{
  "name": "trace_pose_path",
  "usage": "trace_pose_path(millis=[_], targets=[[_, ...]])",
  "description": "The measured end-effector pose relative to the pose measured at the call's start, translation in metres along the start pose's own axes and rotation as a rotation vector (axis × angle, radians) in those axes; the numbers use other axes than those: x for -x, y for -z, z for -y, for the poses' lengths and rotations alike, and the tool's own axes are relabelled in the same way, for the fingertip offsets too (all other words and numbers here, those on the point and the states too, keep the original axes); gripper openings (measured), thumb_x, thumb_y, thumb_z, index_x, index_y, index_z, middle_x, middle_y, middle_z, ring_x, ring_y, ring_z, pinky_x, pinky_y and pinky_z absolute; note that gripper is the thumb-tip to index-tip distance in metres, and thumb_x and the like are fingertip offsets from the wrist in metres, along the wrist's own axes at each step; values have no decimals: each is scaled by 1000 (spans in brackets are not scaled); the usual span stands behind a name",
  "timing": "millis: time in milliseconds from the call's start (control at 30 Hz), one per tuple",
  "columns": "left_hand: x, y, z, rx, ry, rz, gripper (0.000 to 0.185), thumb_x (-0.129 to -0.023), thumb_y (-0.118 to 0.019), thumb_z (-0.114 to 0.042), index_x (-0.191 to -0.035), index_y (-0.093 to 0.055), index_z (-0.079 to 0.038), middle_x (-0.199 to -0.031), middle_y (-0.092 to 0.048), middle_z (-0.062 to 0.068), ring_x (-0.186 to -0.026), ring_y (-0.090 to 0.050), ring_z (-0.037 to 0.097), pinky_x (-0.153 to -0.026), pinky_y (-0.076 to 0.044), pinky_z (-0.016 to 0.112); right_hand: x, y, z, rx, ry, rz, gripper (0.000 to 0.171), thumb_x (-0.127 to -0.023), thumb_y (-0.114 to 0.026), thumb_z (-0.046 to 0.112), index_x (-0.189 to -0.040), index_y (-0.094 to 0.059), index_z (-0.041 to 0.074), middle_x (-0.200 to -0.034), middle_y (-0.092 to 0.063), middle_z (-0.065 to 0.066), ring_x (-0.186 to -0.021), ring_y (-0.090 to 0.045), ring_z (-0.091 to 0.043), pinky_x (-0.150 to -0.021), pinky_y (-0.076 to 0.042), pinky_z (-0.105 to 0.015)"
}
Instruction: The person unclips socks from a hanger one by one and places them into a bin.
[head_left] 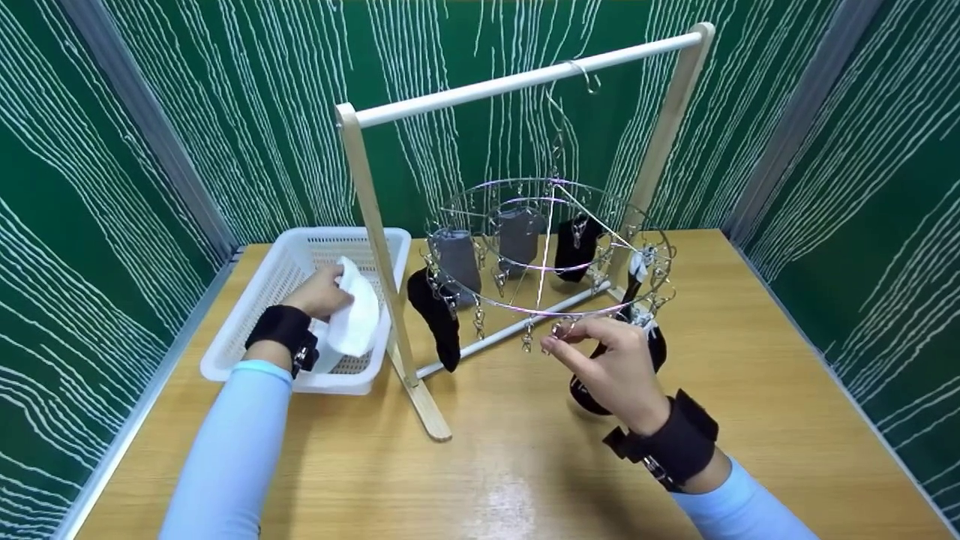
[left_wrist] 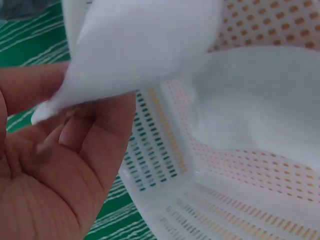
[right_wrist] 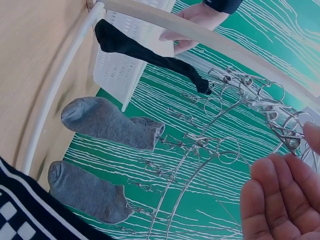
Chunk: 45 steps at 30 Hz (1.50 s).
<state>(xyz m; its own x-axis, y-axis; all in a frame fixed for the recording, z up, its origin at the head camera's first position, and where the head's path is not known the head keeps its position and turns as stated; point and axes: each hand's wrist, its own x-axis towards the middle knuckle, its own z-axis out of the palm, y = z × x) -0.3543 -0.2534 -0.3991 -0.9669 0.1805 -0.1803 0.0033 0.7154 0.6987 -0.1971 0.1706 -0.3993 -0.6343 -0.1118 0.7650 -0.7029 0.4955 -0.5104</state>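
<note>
My left hand (head_left: 324, 291) holds a white sock (head_left: 357, 319) above the white basket (head_left: 322, 234); in the left wrist view the sock (left_wrist: 150, 45) is pinched between thumb and fingers (left_wrist: 100, 130). My right hand (head_left: 556, 341) pinches a metal clip (head_left: 564, 327) on the front rim of the round wire hanger (head_left: 551, 183). In the right wrist view the clip (right_wrist: 285, 131) sits just above the fingertips (right_wrist: 272, 172). The hanger carries grey socks (head_left: 457, 259) (right_wrist: 115, 125) and black socks (head_left: 439, 322) (right_wrist: 145, 50).
The hanger hooks onto a wooden rack's top bar (head_left: 525, 75); its left post (head_left: 379, 247) stands between basket and hanger. A dark patterned sock (head_left: 654, 346) hangs behind my right hand. Green patterned walls enclose the wooden table (head_left: 750, 360) on three sides.
</note>
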Motion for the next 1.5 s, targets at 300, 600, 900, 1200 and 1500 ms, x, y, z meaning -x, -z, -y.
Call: trace_pose_path(millis=[300,600,900,1200,1500], targets=[[-12,1,16,-113,165,162,81,-87,-63,7,-161,-29,12,-151,-48,39,-106,-65,37,-86,-67,48,-1,2,1,-8,-1,27,13,-80,-92,-2,-86,-82,3,-83,-82,-6,-75,-74,-9,-58,-48,-11],[-12,5,35,-451,226,124,27,-82,-71,4,-108,-70,10,-105,-69,23,-86,-57,32,-75,-54,38,-3,4,4,7,-4,14,14,-79,-92,-2,-86,-82,5,-82,-82,-7,-72,-74,-23,-75,-49,-10],[6,-10,21,-621,278,39,29,-87,-78,-2,-115,-74,5,-116,-75,25,-97,-68,35,-93,-61,49,-3,5,1,3,-1,27,14,-79,-93,-1,-85,-81,3,-84,-82,-6,-75,-75,-19,-74,-51,-11],[-14,-9,35,-586,178,30,35,-84,-81,2,-117,-72,11,-118,-75,31,-99,-70,39,-93,-63,50,-1,5,1,-4,17,8,15,-78,-92,-3,-86,-82,4,-83,-81,-8,-70,-74,-20,-66,-49,-10],[-2,6,9,-474,85,-41,48,-93,-63,4,-139,-61,14,-141,-65,36,-126,-66,49,-112,-54,62,-3,7,0,5,-20,18,16,-79,-93,-2,-88,-82,3,-85,-82,-6,-76,-74,-12,-78,-55,-12]])
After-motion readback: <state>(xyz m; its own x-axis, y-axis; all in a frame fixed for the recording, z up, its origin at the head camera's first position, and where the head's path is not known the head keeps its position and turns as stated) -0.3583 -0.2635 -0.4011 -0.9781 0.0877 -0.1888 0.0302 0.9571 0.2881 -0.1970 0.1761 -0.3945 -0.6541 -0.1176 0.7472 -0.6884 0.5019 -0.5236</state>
